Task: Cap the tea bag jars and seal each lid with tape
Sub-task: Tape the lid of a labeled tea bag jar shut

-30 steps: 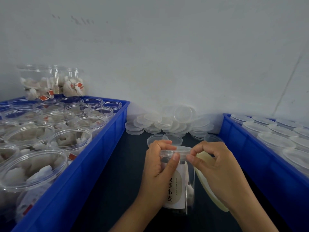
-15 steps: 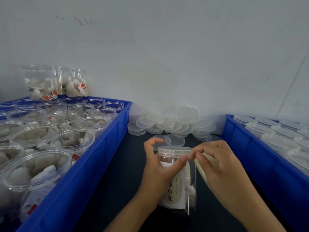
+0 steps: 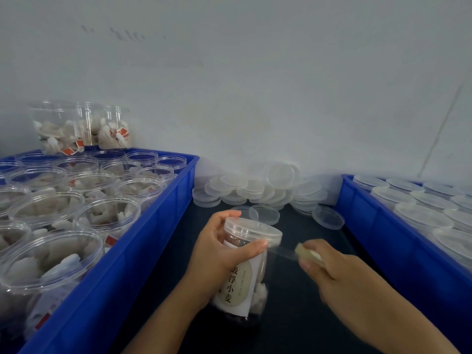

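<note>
One capped jar (image 3: 245,264), tea bags (image 3: 260,295) inside

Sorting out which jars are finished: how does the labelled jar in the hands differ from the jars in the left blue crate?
The labelled clear plastic jar is capped, tilted and held; the clear jars in the left blue crate stand upright, lidless, no labels visible. Both hold white tea bags.
</note>
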`<state>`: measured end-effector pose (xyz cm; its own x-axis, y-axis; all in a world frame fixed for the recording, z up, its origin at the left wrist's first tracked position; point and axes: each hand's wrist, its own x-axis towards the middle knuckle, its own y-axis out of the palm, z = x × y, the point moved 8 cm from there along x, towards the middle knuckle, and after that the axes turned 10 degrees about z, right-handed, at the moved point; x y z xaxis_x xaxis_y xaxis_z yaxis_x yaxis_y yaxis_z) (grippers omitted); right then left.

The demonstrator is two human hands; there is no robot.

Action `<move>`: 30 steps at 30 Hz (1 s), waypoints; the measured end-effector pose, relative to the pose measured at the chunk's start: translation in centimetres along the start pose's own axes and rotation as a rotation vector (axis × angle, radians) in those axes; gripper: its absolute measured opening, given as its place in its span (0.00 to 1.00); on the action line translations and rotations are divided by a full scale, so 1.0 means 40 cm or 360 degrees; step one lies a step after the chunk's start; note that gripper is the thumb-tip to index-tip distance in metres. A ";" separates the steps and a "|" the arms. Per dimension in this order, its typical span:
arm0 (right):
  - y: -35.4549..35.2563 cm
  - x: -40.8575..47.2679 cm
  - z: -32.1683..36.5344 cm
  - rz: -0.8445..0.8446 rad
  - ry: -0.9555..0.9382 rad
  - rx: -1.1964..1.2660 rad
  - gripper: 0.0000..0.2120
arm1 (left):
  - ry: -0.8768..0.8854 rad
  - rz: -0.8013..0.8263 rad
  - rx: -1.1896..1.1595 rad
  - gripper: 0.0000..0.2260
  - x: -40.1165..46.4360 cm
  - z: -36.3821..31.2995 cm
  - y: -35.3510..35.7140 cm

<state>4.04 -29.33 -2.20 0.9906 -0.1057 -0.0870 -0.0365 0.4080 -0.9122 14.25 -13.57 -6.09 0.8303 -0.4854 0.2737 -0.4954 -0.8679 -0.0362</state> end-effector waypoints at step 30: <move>0.022 0.050 0.006 -0.0296 -0.0181 0.0164 0.19 | -0.0054 0.0315 -0.0214 0.25 0.002 0.017 0.036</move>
<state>6.02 -28.96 -3.10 0.9878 -0.0869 0.1296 0.1555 0.4821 -0.8622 13.78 -14.94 -6.78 0.7204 -0.6500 0.2418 -0.6772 -0.7345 0.0431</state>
